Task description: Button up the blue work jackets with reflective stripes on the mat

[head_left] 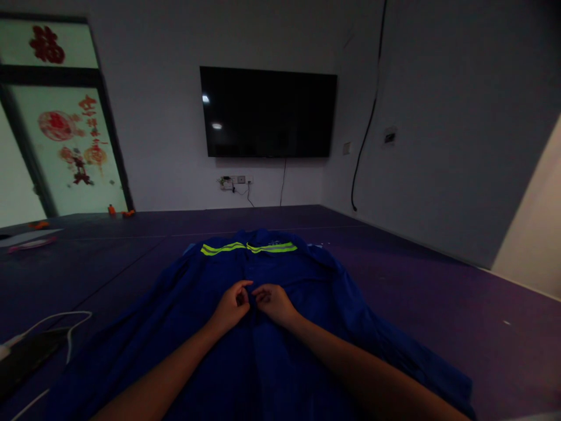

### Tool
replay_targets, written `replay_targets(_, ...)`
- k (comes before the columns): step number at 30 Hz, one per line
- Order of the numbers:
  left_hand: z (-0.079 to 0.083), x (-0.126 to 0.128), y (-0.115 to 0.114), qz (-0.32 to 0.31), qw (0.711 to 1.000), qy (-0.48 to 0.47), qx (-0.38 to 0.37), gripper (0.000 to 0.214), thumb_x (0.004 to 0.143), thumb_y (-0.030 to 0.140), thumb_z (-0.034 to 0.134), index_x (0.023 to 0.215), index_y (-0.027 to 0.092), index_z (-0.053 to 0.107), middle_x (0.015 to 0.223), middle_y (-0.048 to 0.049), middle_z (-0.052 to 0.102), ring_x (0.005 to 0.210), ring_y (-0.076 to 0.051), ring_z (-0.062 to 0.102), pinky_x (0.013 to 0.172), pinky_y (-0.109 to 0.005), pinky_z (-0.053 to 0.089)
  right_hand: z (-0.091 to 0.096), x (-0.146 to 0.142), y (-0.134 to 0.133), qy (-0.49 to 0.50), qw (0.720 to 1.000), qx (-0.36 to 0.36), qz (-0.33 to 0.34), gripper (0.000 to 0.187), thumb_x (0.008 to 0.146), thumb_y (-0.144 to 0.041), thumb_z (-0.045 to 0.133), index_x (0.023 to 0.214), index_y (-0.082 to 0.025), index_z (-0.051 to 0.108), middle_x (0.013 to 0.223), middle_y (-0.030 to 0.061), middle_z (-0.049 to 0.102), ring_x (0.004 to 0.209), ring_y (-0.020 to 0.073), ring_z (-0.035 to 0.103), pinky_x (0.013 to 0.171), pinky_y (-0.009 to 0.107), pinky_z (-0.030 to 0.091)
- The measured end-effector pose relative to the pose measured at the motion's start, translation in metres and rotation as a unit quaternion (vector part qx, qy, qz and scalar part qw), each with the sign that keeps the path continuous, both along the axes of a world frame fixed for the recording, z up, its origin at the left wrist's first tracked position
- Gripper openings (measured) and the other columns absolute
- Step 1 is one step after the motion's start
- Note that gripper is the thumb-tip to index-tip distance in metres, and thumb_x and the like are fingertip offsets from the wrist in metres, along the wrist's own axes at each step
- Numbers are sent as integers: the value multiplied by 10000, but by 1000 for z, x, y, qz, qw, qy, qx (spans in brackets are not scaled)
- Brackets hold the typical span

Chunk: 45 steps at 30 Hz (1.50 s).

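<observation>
A dark blue long-sleeved jacket (298, 286) lies spread out in front of me, with yellow-green reflective strips (272, 248) across its chest. Its front seam runs down the middle, and both hands meet there below the strips. My left hand (234, 304) is closed in a pinch at the left of the seam, thumb and forefinger on the cloth. From the other side my right hand (274, 303) also pinches the front edge, fingertips close to the left ones. Any button between the fingers is too dark and small to make out.
The jacket rests on a purple surface (438, 304). At the left lie a dark phone-like device (33, 356) and a white cable (65, 316). Small orange objects (111, 209) stand near the glass door (83, 152). A television (269, 114) hangs on the far wall; a black cable (372, 111) dangles at right.
</observation>
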<state>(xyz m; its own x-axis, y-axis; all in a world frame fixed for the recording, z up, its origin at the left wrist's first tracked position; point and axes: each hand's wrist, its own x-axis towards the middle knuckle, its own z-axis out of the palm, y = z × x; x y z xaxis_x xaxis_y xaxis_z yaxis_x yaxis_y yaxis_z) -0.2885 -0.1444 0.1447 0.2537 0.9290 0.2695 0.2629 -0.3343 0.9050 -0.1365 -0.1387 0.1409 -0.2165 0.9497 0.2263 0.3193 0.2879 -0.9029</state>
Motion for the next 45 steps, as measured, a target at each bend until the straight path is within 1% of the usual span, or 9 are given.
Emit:
replay_targets(8,-3,0,1,6,1000,-5,10,484,604,67,462,1077,141,533,632,45,489,579,-78,466,575,-190,367,1,0,-1,-14,1000,13,-3,268,589,-66,504,783,-147,669,648,6,643,554,100,553,528,188,420)
replay_targets(20,-2,0,1,-2,1000,-3,1,513,588,59,458,1091,136,520,633,48,494,574,-76,464,574,-193,363,-1,0,0,5,1000,-6,0,272,585,-66,508,795,-138,664,654,3,642,543,86,541,513,175,409)
replay_targets(26,0,1,0,-3,1000,-7,-5,512,576,49,454,1076,136,522,624,53,495,571,-74,467,573,-193,361,1,1,-1,-8,1000,3,4,265,585,-72,529,801,-143,663,639,0,637,533,89,540,502,177,410)
replay_targets(31,3,1,-3,0,1000,-3,-10,523,572,48,452,1084,135,516,630,51,499,574,-77,470,571,-194,361,0,1,-2,-15,1000,9,8,269,593,-83,534,820,-148,662,667,4,644,548,92,551,507,176,414)
replay_targets(38,2,1,-1,-4,1000,-5,-5,516,559,44,454,1064,128,525,630,45,513,588,-85,481,582,-203,364,1,0,-3,-56,998,34,19,283,603,-89,525,839,-155,665,637,-10,632,526,87,539,489,172,397)
replay_targets(42,2,1,-2,-3,1000,-11,-6,521,563,46,453,1072,129,523,627,44,514,589,-88,485,591,-207,371,2,0,-4,-54,998,32,28,303,599,-84,526,864,-140,662,665,4,642,538,91,548,500,172,401)
replay_targets(45,2,1,-2,-3,1000,-10,-10,522,566,41,451,1076,130,521,625,46,512,588,-87,485,594,-206,375,1,1,-3,-53,998,31,31,312,597,-76,526,869,-153,659,670,-2,642,541,89,547,497,167,399)
